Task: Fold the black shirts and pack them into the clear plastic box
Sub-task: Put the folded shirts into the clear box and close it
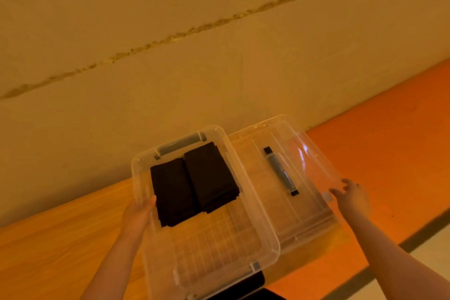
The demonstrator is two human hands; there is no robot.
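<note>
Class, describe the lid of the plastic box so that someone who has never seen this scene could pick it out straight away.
Start at the wooden table against the wall, where a clear plastic box holds two folded black shirts. The lid lies just right of the box, with the right hand at its far edge. Unlike the box, it is shallow, empty, and has a dark handle across its middle.

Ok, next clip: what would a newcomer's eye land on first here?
Two folded black shirts lie side by side at the far end of the clear plastic box on the wooden table. The left hand grips the box's left wall, while the right hand touches the lid lying beside it.
</note>
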